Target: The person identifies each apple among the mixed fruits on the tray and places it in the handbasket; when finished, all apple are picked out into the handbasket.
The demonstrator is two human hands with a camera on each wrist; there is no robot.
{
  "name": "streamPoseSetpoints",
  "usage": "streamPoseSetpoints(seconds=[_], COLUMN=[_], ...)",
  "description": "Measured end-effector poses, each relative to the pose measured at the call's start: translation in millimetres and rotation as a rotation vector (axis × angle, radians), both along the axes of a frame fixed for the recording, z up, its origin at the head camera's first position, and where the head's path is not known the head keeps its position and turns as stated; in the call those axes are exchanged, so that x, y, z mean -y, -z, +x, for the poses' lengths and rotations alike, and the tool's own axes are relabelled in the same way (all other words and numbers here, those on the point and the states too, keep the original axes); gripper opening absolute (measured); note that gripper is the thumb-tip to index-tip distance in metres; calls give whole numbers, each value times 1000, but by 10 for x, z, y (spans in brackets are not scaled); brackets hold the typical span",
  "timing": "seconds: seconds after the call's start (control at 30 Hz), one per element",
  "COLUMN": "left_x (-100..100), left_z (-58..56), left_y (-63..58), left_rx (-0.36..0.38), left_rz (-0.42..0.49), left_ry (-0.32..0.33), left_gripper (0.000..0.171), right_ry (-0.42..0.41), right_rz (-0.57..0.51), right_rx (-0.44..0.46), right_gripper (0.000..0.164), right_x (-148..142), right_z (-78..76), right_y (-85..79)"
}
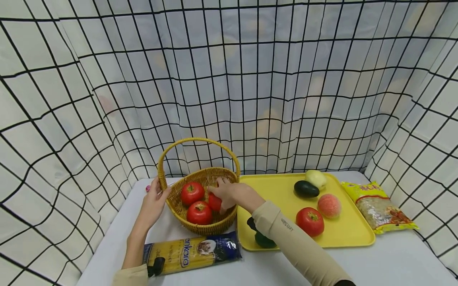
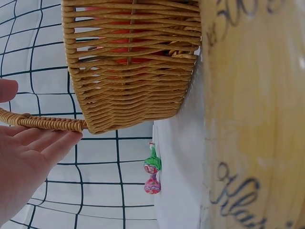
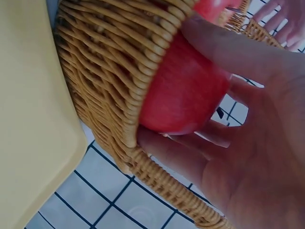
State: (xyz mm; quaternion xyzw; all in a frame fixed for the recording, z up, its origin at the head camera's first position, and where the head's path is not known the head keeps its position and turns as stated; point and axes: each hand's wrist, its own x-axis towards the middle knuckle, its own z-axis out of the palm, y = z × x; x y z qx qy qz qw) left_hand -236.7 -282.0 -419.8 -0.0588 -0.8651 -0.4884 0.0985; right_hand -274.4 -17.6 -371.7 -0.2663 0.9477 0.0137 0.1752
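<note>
A wicker basket (image 1: 211,229) with a tall arched handle stands left of centre, two red pomegranates (image 1: 192,193) plainly visible inside. My right hand (image 1: 229,195) reaches over its right rim and grips another red pomegranate (image 3: 186,88), thumb on one side and fingers on the other; it sits inside beside the rim. At the basket's left side is my left hand (image 1: 154,198). Its fairly straight fingers lie against the handle (image 2: 52,123) near its base, while the thumb stays apart from it in the left wrist view.
A yellow tray (image 1: 279,186) at right holds a pomegranate (image 1: 309,221), a peach (image 1: 329,205), a dark oval item (image 1: 306,189), a pale yellow-green fruit (image 1: 316,179) and a partly hidden green item (image 1: 264,240). Nearby lie a spaghetti pack (image 1: 196,252), a food bag (image 1: 381,206) and wrapped candies (image 2: 152,167).
</note>
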Motion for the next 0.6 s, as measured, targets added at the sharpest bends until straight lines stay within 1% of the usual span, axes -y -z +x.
streamPoseSetpoints(seconds=[0.1, 0.23, 0.37, 0.6], left_x=[-5, 0, 2, 13], left_z=[-7, 7, 15, 15], left_y=[2, -7, -18, 16], left_rx=[4, 7, 12, 13], left_rz=[4, 4, 5, -9], left_ry=[1, 1, -1, -8], left_gripper=[68, 70, 71, 71], right_ry=[-1, -3, -1, -19], right_rz=[29, 52, 53, 41], right_rx=[20, 19, 6, -5], right_gripper=[91, 92, 89, 83], right_x=[4, 20, 23, 16], right_z=[0, 3, 6, 45], right_y=[41, 86, 112, 170])
